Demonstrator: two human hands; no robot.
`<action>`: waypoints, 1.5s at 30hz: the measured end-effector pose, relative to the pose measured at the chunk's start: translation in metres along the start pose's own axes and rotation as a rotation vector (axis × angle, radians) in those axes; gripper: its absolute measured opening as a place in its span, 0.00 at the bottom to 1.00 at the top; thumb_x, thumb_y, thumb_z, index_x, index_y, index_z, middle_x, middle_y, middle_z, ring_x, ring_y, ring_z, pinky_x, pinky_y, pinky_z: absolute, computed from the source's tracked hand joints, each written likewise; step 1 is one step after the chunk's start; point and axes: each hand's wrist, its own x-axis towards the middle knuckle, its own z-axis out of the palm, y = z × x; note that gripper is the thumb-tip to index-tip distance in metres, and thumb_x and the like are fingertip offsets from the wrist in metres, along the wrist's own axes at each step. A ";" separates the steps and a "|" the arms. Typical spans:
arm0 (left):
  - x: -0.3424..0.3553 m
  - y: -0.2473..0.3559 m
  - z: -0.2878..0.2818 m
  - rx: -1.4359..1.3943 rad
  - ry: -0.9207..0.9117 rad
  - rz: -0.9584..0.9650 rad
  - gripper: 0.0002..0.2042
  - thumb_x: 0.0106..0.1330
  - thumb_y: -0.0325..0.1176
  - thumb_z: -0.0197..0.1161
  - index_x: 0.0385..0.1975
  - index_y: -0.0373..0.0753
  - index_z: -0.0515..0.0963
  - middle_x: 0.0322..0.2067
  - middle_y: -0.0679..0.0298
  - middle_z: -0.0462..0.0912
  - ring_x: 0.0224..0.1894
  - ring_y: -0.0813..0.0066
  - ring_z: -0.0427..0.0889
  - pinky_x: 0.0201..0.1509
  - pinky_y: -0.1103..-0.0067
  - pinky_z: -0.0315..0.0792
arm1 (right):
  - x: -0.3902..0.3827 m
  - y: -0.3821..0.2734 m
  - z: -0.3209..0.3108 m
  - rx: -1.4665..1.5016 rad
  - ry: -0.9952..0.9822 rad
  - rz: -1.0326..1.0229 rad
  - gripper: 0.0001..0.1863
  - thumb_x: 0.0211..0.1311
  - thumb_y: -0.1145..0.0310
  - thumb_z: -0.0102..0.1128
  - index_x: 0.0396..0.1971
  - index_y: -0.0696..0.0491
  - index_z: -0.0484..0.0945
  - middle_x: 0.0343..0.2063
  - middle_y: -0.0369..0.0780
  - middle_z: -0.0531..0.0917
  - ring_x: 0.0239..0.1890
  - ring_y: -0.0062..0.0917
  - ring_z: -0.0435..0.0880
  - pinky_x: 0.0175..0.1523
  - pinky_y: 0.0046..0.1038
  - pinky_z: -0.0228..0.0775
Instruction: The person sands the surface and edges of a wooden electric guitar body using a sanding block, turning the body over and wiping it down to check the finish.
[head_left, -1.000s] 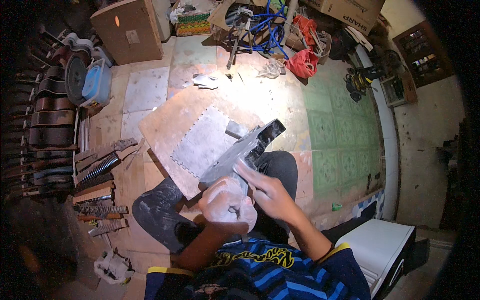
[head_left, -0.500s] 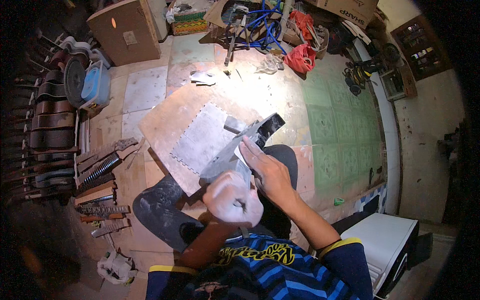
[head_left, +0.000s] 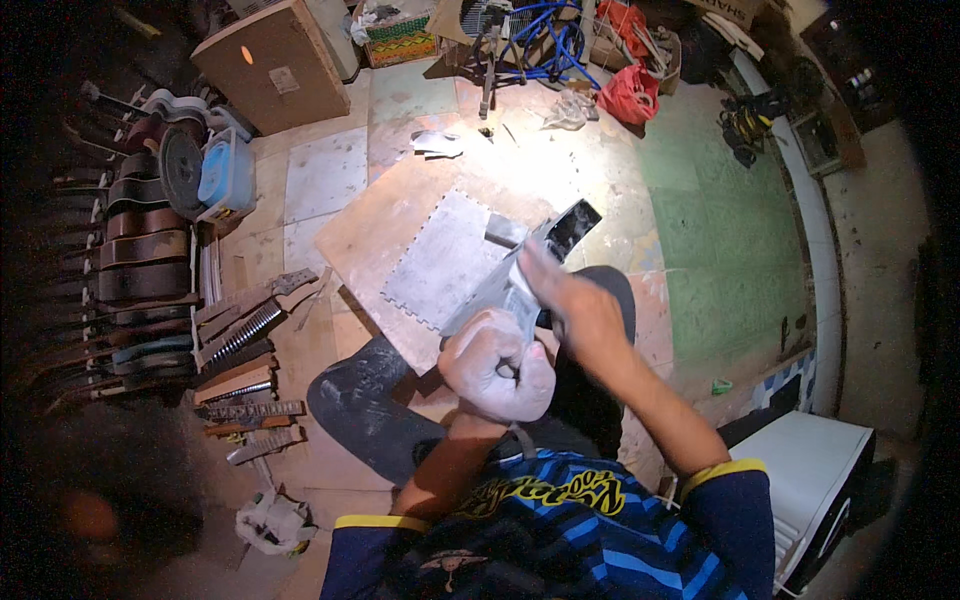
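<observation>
A long, angular grey piece (head_left: 480, 299), coated in dust, slants across my lap, and its dark end (head_left: 578, 226) points away to the right. My left hand (head_left: 497, 366), white with dust, is closed in a fist around its near end. My right hand (head_left: 583, 312) lies along the piece's right side, its fingers blurred, pressing a small white sheet (head_left: 519, 278) against the surface. The sheet looks like sandpaper, though its grit cannot be made out. Beside the piece, a small grey block (head_left: 507, 231) rests on a dusty foam mat (head_left: 435, 245).
A brown board (head_left: 365, 225) lies under the mat. Guitars (head_left: 150, 250) hang in a row at the left, with several guitar necks (head_left: 255, 410) on the floor nearby. A blue-lidded tub (head_left: 225, 175) stands behind them. A white appliance (head_left: 820, 470) sits at the near right.
The whole view has shifted, so the scene lies farther right. My right hand has slid slightly toward the piece's far end and is now blurred. My left hand keeps its grip.
</observation>
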 end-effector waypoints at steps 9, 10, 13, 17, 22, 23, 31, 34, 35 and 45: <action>-0.002 -0.002 -0.003 -0.013 -0.002 -0.017 0.14 0.62 0.29 0.62 0.18 0.39 0.64 0.16 0.64 0.73 0.20 0.76 0.70 0.28 0.78 0.69 | 0.010 -0.005 -0.007 -0.023 -0.039 0.020 0.40 0.49 0.84 0.54 0.67 0.44 0.65 0.68 0.40 0.66 0.41 0.42 0.82 0.46 0.35 0.76; -0.003 -0.003 -0.002 -0.015 -0.012 -0.025 0.14 0.62 0.29 0.62 0.18 0.39 0.64 0.16 0.64 0.73 0.20 0.76 0.70 0.28 0.78 0.69 | 0.000 -0.007 -0.004 -0.019 -0.040 0.032 0.40 0.49 0.84 0.54 0.67 0.44 0.65 0.68 0.40 0.66 0.41 0.42 0.82 0.46 0.35 0.76; -0.004 -0.009 -0.001 -0.115 0.140 -0.046 0.09 0.55 0.25 0.58 0.17 0.38 0.66 0.14 0.64 0.68 0.16 0.74 0.66 0.22 0.80 0.64 | -0.031 -0.020 -0.007 0.024 -0.200 0.111 0.38 0.50 0.82 0.55 0.65 0.45 0.68 0.69 0.39 0.65 0.38 0.40 0.82 0.45 0.35 0.76; -0.004 -0.004 -0.002 -0.063 0.017 0.002 0.10 0.60 0.24 0.58 0.19 0.40 0.65 0.17 0.63 0.74 0.20 0.76 0.70 0.27 0.80 0.66 | 0.006 -0.014 -0.012 -0.153 -0.122 -0.005 0.40 0.47 0.84 0.55 0.66 0.44 0.67 0.70 0.42 0.61 0.40 0.40 0.82 0.45 0.35 0.76; 0.002 -0.014 -0.004 -0.160 0.183 -0.090 0.12 0.59 0.29 0.62 0.17 0.38 0.66 0.15 0.64 0.71 0.19 0.77 0.70 0.23 0.81 0.65 | -0.025 -0.013 -0.008 0.005 -0.160 0.058 0.43 0.43 0.85 0.58 0.65 0.39 0.69 0.71 0.49 0.57 0.43 0.42 0.82 0.46 0.35 0.76; 0.001 -0.011 -0.002 -0.155 0.169 -0.076 0.12 0.59 0.29 0.62 0.17 0.38 0.66 0.15 0.64 0.71 0.18 0.77 0.70 0.23 0.81 0.64 | -0.019 -0.011 -0.006 -0.037 -0.126 0.046 0.44 0.43 0.85 0.58 0.65 0.38 0.69 0.71 0.49 0.57 0.45 0.43 0.82 0.47 0.36 0.76; -0.004 -0.009 0.003 -0.161 0.145 -0.022 0.10 0.55 0.25 0.59 0.17 0.38 0.65 0.15 0.64 0.70 0.17 0.76 0.66 0.23 0.81 0.62 | -0.016 -0.017 -0.006 -0.039 -0.116 0.063 0.46 0.42 0.87 0.56 0.65 0.35 0.69 0.72 0.49 0.54 0.43 0.45 0.83 0.44 0.37 0.77; -0.008 -0.005 0.002 -0.144 0.111 -0.052 0.08 0.55 0.25 0.58 0.17 0.37 0.67 0.15 0.64 0.70 0.17 0.76 0.66 0.23 0.80 0.63 | -0.002 -0.017 -0.001 -0.104 -0.115 0.123 0.46 0.43 0.86 0.56 0.65 0.35 0.69 0.72 0.49 0.54 0.43 0.45 0.83 0.44 0.38 0.77; -0.007 -0.004 0.000 -0.100 0.093 -0.044 0.08 0.55 0.25 0.58 0.17 0.37 0.67 0.15 0.64 0.70 0.17 0.76 0.66 0.23 0.80 0.63 | 0.009 -0.016 0.001 -0.131 -0.059 0.077 0.45 0.44 0.86 0.56 0.66 0.35 0.69 0.72 0.49 0.54 0.43 0.45 0.83 0.43 0.38 0.77; -0.007 -0.008 0.003 -0.086 0.073 0.016 0.08 0.54 0.26 0.59 0.18 0.36 0.68 0.15 0.63 0.69 0.18 0.74 0.67 0.24 0.79 0.65 | -0.001 -0.018 -0.005 -0.146 -0.009 0.041 0.38 0.49 0.85 0.50 0.64 0.39 0.71 0.70 0.49 0.58 0.36 0.42 0.82 0.42 0.39 0.77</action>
